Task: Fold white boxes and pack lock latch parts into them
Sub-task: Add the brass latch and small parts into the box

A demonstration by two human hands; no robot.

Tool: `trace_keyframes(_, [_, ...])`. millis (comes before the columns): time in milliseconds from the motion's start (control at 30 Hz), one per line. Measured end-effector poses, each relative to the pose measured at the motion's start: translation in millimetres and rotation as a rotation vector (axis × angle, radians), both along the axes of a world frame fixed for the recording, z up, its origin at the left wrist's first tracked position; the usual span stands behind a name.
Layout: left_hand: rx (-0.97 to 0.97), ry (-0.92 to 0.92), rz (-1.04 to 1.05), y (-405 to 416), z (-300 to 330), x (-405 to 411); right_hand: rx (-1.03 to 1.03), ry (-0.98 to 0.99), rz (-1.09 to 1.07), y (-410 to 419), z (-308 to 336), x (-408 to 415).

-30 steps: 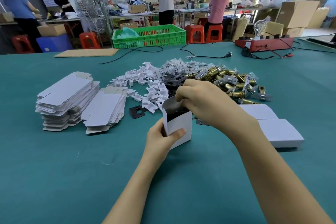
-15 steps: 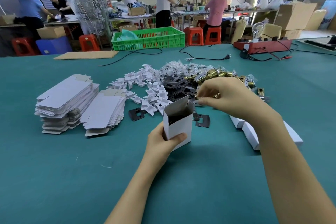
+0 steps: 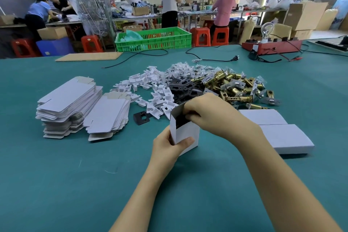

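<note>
Our left hand (image 3: 168,147) grips the upright white box (image 3: 185,133); our right hand (image 3: 211,113) pinches a dark part at its open top.

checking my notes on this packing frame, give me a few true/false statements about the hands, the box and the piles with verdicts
1. The left hand holds the open box upright. True.
2. The right hand rests flat on the table. False: its fingers are curled at the box's open top.
3. The flat blanks lie left of the box. True.
4. The brass latches are piled in the green crate. False: they lie loose on the table, beyond the box.
5. Two closed boxes lie right of the open box. True.
</note>
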State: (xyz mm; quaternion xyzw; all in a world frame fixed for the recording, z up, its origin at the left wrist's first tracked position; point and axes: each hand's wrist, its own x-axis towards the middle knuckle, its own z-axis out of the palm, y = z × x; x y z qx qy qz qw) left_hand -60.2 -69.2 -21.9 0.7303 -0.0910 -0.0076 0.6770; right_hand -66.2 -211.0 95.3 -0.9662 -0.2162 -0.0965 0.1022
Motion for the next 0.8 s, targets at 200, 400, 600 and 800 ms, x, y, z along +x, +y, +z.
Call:
trace_keyframes(200, [-0.033,0.006,-0.01,0.2,-0.3,0.1,0.334,-0.006,0.006,-14.8,6.0,-3.1])
trace_keyframes(400, [-0.038,-0.008,-0.025,0.3,0.9,-1.3,0.454,0.051,-0.012,-24.3,6.1,-3.8])
trace_keyframes(600, [-0.053,0.015,-0.014,0.4,0.6,-0.1,0.56,0.137,0.028,-25.9,7.0,-3.6])
trace_keyframes(800, [-0.043,0.025,-0.016,-0.5,2.4,-1.6,0.194,-0.025,0.084,-12.5,12.6,-7.7])
